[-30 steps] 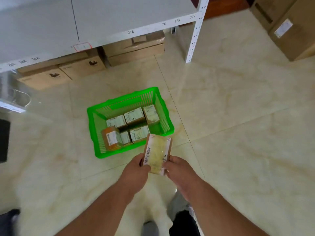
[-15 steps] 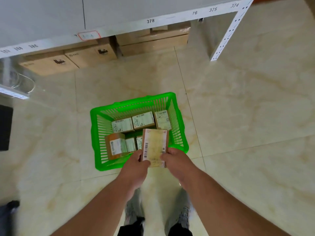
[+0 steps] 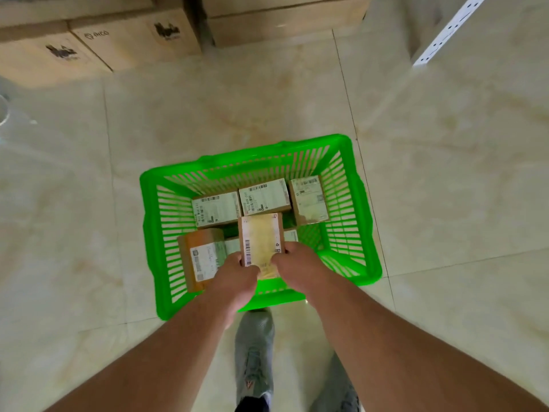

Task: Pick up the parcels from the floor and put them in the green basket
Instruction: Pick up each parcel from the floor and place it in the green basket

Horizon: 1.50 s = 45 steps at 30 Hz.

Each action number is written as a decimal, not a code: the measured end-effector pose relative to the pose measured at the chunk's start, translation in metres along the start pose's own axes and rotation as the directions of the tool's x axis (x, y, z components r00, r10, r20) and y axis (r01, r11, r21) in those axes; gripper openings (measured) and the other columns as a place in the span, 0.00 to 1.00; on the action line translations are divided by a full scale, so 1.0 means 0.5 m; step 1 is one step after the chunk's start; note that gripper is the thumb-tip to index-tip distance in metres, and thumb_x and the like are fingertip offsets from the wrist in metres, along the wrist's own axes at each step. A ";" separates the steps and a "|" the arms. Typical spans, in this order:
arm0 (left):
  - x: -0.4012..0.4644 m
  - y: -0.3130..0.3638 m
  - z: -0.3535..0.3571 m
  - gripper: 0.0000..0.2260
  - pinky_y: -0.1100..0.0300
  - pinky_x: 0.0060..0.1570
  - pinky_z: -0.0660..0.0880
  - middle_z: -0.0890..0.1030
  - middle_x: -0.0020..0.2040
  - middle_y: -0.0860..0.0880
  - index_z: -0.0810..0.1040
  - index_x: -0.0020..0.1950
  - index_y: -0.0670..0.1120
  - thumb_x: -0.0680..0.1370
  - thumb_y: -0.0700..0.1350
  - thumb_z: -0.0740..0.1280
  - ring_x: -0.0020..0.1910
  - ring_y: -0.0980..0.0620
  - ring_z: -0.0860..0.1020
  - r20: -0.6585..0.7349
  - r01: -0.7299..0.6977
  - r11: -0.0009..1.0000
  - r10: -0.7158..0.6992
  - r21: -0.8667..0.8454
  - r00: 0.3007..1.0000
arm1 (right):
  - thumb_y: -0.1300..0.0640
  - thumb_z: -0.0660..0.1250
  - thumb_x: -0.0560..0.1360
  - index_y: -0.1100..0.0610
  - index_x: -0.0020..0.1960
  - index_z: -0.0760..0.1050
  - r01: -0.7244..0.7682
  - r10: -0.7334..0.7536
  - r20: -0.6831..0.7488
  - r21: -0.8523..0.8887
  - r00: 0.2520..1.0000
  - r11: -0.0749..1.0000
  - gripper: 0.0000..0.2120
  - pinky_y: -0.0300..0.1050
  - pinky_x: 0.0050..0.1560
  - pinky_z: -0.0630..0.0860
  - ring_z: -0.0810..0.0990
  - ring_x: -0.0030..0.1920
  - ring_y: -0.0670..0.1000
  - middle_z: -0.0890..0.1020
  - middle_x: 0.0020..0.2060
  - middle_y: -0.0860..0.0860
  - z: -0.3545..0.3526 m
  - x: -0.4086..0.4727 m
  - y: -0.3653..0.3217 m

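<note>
Now a brown parcel (image 3: 261, 240) with pale barcoded label, in both hands' (image 3: 237, 278) (image 3: 297, 270) pinching grip over green basket (image 3: 350, 209).

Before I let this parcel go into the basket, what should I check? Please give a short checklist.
1. Both hands hold the parcel: left hand, right hand: ok.
2. Parcel is above the green basket, inside its rim: ok.
3. Free floor space in the basket's near right corner: ok.
4. Parcels directly below lie flat: cannot tell, they are hidden.
5. Basket stands level on the floor: ok.
</note>
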<state>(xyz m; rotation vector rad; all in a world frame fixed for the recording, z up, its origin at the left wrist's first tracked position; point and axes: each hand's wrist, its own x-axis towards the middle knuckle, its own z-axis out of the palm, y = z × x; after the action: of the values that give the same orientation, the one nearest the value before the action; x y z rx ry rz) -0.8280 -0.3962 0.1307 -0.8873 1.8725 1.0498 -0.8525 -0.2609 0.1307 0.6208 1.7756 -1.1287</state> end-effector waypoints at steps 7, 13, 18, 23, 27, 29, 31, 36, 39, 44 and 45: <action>0.077 -0.032 0.016 0.19 0.61 0.34 0.67 0.81 0.51 0.53 0.77 0.69 0.52 0.79 0.40 0.63 0.42 0.58 0.78 0.056 0.061 0.998 -0.061 -0.003 0.997 | 0.56 0.62 0.73 0.55 0.60 0.81 -0.029 0.029 -0.003 -0.077 1.000 0.997 0.17 0.44 0.43 0.79 0.82 0.44 0.52 0.85 0.52 0.55 0.034 0.088 0.023; 0.037 -0.020 0.011 0.21 0.64 0.33 0.67 0.81 0.66 0.49 0.72 0.74 0.51 0.81 0.41 0.62 0.42 0.60 0.78 0.066 0.021 0.999 -0.022 0.025 0.998 | 0.56 0.61 0.78 0.57 0.60 0.77 -0.059 0.058 -0.007 -0.068 0.998 0.996 0.13 0.42 0.36 0.71 0.78 0.42 0.52 0.76 0.47 0.53 0.001 0.044 0.024; -0.040 0.007 0.003 0.25 0.73 0.24 0.65 0.74 0.75 0.47 0.64 0.80 0.48 0.82 0.40 0.61 0.34 0.65 0.69 0.003 0.021 1.000 -0.021 0.004 1.000 | 0.57 0.59 0.80 0.55 0.59 0.76 0.013 -0.011 0.035 -0.062 0.999 0.998 0.10 0.45 0.52 0.72 0.77 0.52 0.53 0.78 0.47 0.50 -0.068 -0.066 0.028; -0.145 0.049 0.027 0.29 0.66 0.44 0.74 0.62 0.82 0.46 0.57 0.83 0.47 0.82 0.41 0.62 0.52 0.59 0.79 0.037 -0.008 0.998 0.006 0.070 0.999 | 0.56 0.62 0.80 0.57 0.74 0.68 -0.051 0.051 0.003 0.031 0.999 0.998 0.23 0.42 0.65 0.67 0.74 0.66 0.50 0.75 0.69 0.50 -0.141 -0.189 0.078; -0.239 0.085 0.083 0.29 0.57 0.72 0.64 0.64 0.81 0.45 0.59 0.82 0.46 0.82 0.43 0.63 0.77 0.45 0.67 0.075 -0.064 0.986 0.052 0.157 0.996 | 0.53 0.64 0.79 0.54 0.77 0.65 -0.114 0.117 -0.010 0.162 0.993 0.980 0.26 0.50 0.71 0.67 0.71 0.71 0.52 0.70 0.75 0.50 -0.190 -0.279 0.156; -0.288 0.094 0.123 0.29 0.55 0.73 0.65 0.66 0.80 0.46 0.60 0.82 0.46 0.82 0.44 0.63 0.75 0.46 0.68 0.095 -0.071 0.983 0.055 0.171 0.994 | 0.52 0.65 0.79 0.54 0.77 0.64 -0.130 0.137 -0.014 0.235 0.990 0.963 0.28 0.52 0.73 0.66 0.70 0.72 0.52 0.70 0.75 0.49 -0.210 -0.322 0.202; -0.336 0.093 0.166 0.27 0.54 0.70 0.68 0.69 0.78 0.45 0.63 0.80 0.46 0.81 0.44 0.64 0.71 0.47 0.71 0.128 -0.099 0.977 0.076 0.187 0.989 | 0.53 0.66 0.78 0.53 0.77 0.64 -0.141 0.160 -0.035 0.320 0.986 0.937 0.29 0.50 0.73 0.65 0.70 0.72 0.51 0.70 0.74 0.49 -0.229 -0.362 0.250; -0.428 0.071 0.275 0.28 0.50 0.74 0.65 0.67 0.79 0.45 0.61 0.81 0.47 0.82 0.45 0.64 0.75 0.47 0.69 0.260 -0.149 0.952 0.078 0.268 0.962 | 0.54 0.64 0.74 0.62 0.62 0.75 -0.220 0.296 -0.113 0.436 0.949 0.873 0.20 0.54 0.61 0.72 0.78 0.57 0.56 0.77 0.63 0.63 -0.257 -0.440 0.410; -0.465 0.052 0.327 0.28 0.57 0.73 0.64 0.67 0.80 0.46 0.60 0.82 0.47 0.82 0.46 0.63 0.76 0.48 0.69 0.329 -0.246 0.906 0.129 0.344 0.936 | 0.54 0.65 0.77 0.58 0.67 0.74 -0.181 0.328 -0.185 0.545 0.926 0.818 0.19 0.50 0.60 0.72 0.77 0.65 0.58 0.78 0.66 0.57 -0.256 -0.494 0.487; -0.541 -0.010 0.370 0.27 0.57 0.68 0.65 0.69 0.79 0.48 0.62 0.81 0.49 0.82 0.46 0.64 0.74 0.49 0.71 0.387 -0.323 0.837 0.147 0.442 0.910 | 0.57 0.64 0.78 0.61 0.65 0.76 -0.185 0.437 -0.216 0.683 0.873 0.707 0.17 0.56 0.61 0.75 0.77 0.65 0.64 0.79 0.64 0.63 -0.216 -0.628 0.594; -0.561 -0.021 0.378 0.27 0.56 0.69 0.65 0.69 0.78 0.48 0.62 0.81 0.49 0.82 0.46 0.64 0.73 0.48 0.71 0.403 -0.333 0.821 0.139 0.464 0.904 | 0.57 0.64 0.78 0.62 0.64 0.76 -0.189 0.466 -0.210 0.716 0.860 0.672 0.17 0.57 0.62 0.75 0.77 0.65 0.64 0.79 0.64 0.63 -0.203 -0.660 0.617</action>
<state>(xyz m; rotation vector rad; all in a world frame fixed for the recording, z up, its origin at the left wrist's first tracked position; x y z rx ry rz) -0.6400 -0.1791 0.3095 -0.1256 1.8446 0.7113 -0.5045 -0.0124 0.3077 1.6485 1.4060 -1.4542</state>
